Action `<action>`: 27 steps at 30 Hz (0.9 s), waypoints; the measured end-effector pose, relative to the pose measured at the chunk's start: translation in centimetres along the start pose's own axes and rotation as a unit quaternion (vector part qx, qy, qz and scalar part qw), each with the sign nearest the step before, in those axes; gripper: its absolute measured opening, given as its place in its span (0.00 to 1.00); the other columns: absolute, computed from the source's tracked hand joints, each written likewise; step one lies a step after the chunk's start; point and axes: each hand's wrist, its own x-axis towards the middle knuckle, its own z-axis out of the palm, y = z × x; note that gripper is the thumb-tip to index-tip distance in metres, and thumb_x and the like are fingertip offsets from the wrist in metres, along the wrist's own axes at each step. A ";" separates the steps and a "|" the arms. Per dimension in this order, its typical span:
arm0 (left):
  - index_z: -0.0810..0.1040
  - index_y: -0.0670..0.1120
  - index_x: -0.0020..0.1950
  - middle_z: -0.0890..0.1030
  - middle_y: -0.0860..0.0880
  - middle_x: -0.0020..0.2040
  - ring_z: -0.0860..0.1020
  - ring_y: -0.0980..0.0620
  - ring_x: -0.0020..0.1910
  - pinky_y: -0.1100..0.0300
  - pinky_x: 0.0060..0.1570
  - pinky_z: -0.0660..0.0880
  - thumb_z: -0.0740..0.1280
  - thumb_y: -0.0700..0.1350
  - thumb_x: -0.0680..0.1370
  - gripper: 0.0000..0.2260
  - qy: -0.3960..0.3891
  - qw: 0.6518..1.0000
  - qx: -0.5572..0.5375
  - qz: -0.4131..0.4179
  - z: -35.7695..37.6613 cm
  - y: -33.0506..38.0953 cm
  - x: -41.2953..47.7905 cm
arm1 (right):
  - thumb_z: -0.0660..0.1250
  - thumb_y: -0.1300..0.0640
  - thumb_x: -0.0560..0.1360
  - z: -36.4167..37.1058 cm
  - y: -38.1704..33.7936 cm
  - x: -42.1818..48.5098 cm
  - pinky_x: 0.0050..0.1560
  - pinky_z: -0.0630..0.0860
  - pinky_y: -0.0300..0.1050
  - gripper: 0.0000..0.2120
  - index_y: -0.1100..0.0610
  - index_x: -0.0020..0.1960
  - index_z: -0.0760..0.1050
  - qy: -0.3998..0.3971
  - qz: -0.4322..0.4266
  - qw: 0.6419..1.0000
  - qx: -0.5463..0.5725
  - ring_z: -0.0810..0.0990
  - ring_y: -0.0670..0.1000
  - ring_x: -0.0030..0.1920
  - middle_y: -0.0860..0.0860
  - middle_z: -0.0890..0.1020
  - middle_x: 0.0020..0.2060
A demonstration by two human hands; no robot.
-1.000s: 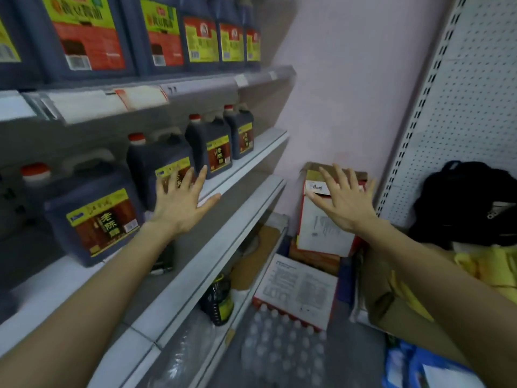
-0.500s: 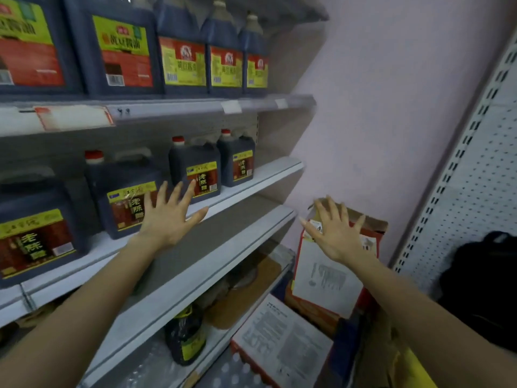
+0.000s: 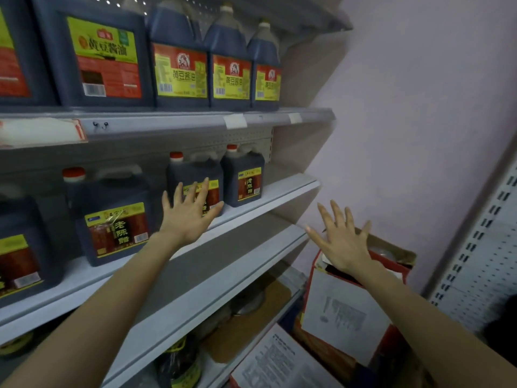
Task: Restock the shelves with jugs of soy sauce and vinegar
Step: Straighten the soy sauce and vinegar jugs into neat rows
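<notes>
Dark vinegar jugs with red caps stand in a row on the middle shelf; the nearest big one is at left, a smaller one at the far right. My left hand is spread flat, fingers straight, in front of another vinegar jug; whether it touches is unclear. Tall soy sauce jugs fill the upper shelf. My right hand is spread open in the air above an open cardboard box, holding nothing.
A lower shelf juts out below the vinegar row. Under it sit a dark bottle and brown cardboard. A printed carton lies on the floor. A pink wall is ahead, with white pegboard to the right.
My view has tilted up and closer to the shelves. Both open hands have risen, the left now in front of a vinegar jug farther along the row, the right above the box.
</notes>
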 end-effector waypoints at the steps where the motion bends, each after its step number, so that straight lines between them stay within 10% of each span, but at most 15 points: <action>1: 0.37 0.54 0.78 0.46 0.48 0.79 0.41 0.43 0.77 0.40 0.72 0.39 0.43 0.64 0.79 0.31 0.000 1.000 -0.004 0.002 0.4 0.5 0.8 | 0.33 0.27 0.70 0.0 0.6 0.7 0.69 0.39 0.72 0.40 0.44 0.77 0.36 0.001 0.011 1.000 0.008 0.39 0.58 0.77 0.50 0.38 0.78; 15: 0.37 0.55 0.78 0.45 0.49 0.79 0.42 0.44 0.77 0.41 0.72 0.38 0.36 0.69 0.74 0.35 0.016 1.000 0.013 -0.018 2.7 3.7 8.5 | 0.39 0.31 0.75 1.5 2.8 12.6 0.69 0.37 0.72 0.36 0.44 0.77 0.35 0.011 -0.022 0.999 0.045 0.37 0.57 0.77 0.50 0.36 0.77; 21: 0.36 0.54 0.77 0.44 0.49 0.79 0.41 0.44 0.77 0.41 0.72 0.39 0.43 0.64 0.79 0.31 0.027 0.994 0.026 -0.099 4.0 6.4 10.9 | 0.24 0.25 0.65 2.6 4.4 17.9 0.70 0.38 0.71 0.44 0.43 0.77 0.35 0.026 -0.110 0.991 0.064 0.39 0.57 0.77 0.50 0.38 0.78; 27: 0.34 0.54 0.77 0.42 0.49 0.79 0.40 0.44 0.77 0.43 0.73 0.38 0.32 0.73 0.71 0.39 0.019 0.986 0.045 -0.159 6.1 11.3 10.6 | 0.42 0.32 0.77 2.7 7.5 23.0 0.69 0.38 0.70 0.34 0.44 0.78 0.37 -0.002 -0.186 0.980 0.074 0.40 0.57 0.77 0.50 0.39 0.78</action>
